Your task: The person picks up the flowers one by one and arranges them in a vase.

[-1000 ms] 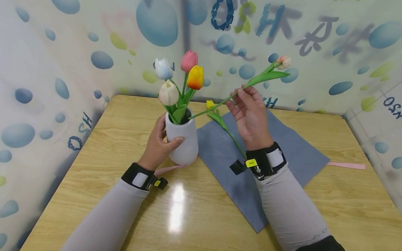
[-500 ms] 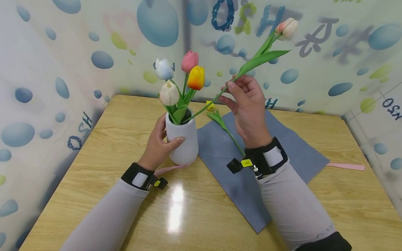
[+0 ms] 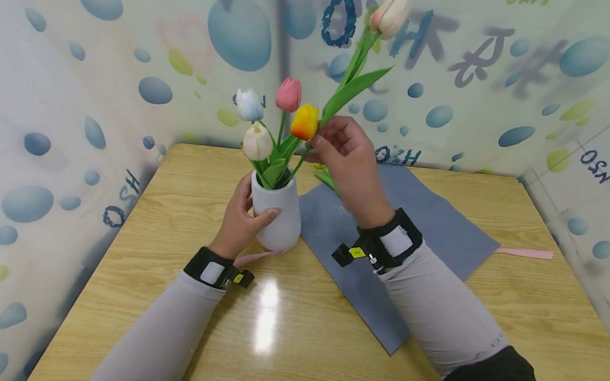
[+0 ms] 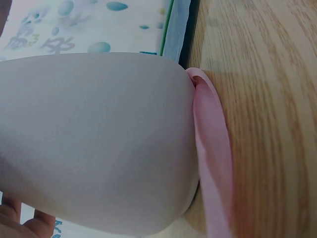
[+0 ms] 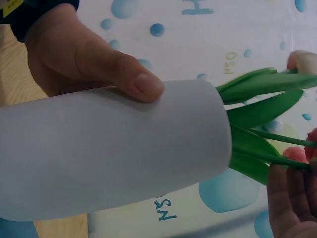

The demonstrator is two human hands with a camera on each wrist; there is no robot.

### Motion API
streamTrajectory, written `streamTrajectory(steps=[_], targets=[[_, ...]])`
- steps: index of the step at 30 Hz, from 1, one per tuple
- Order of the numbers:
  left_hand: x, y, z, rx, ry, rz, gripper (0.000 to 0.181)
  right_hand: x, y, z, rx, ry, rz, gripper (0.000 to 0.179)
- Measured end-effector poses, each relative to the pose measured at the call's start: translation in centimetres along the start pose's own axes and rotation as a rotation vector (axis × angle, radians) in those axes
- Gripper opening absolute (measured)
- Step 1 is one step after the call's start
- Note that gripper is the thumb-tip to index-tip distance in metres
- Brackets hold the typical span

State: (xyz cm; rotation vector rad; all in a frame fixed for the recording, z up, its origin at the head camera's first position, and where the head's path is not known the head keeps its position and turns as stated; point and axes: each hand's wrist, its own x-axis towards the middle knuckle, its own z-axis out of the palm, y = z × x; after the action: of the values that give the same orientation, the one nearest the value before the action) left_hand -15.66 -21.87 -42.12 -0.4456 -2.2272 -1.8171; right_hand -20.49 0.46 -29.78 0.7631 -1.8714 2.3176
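Note:
My left hand [image 3: 240, 219] grips the side of a white vase [image 3: 278, 226] standing on the table, its thumb across the front. Inside the vase are a pale blue tulip [image 3: 249, 104], a cream tulip [image 3: 257, 142], a pink tulip [image 3: 289, 94] and a yellow-orange tulip [image 3: 305, 122]. Between thumb and fingers my right hand [image 3: 356, 172] pinches the stem of a pale pink tulip [image 3: 390, 15]. This tulip leans to the right, its lower stem reaching into the vase mouth. The right wrist view shows the vase [image 5: 119, 148] with stems emerging near my right fingers [image 5: 280, 198].
Grey wrapping paper [image 3: 450, 235] lies right of the vase. On it rests another tulip [image 3: 327, 179], mostly hidden behind my right hand. A pink ribbon [image 4: 213, 144] runs by the vase base, and a ribbon end [image 3: 525, 253] sticks out right of the paper.
My right hand has moved left toward the vase, bringing the pale pink tulip more upright, with its bloom higher. My left hand and the vase have stayed put.

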Motion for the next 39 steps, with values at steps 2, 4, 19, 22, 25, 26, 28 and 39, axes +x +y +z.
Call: streamTrajectory(steps=[2,4,19,22,25,26,28,39], targets=[[0.0,0.0,0.0,0.0,0.0,-0.002,0.084,-0.3,0.2,0.4,-0.048,-0.033,-0.001,0.018],[0.0,0.0,0.1,0.002,0.001,-0.003,0.084,-0.5,0.4,0.7,-0.092,-0.063,-0.003,0.019],[0.0,-0.1,0.1,0.019,-0.001,-0.001,0.084,-1.2,1.1,1.4,-0.443,-0.139,-0.063,0.019],[0.0,-0.1,0.0,0.02,0.002,0.001,0.084,-1.3,1.0,1.4,-0.538,-0.143,-0.065,0.02],[0.0,-0.1,0.0,0.022,0.005,0.005,0.084,-1.4,1.0,1.4,-0.598,-0.164,-0.045,0.02],[0.0,-0.2,0.0,0.022,0.005,0.006,0.084,-1.4,1.0,1.4,-0.614,-0.177,-0.036,0.019],[0.0,-0.2,0.0,0.022,0.004,0.006,0.084,-1.4,1.1,1.4,-0.652,-0.201,-0.028,0.019],[0.1,-0.2,-0.1,0.013,0.005,0.004,0.083,-1.5,1.1,1.1,-0.886,-0.306,-0.141,0.021]])
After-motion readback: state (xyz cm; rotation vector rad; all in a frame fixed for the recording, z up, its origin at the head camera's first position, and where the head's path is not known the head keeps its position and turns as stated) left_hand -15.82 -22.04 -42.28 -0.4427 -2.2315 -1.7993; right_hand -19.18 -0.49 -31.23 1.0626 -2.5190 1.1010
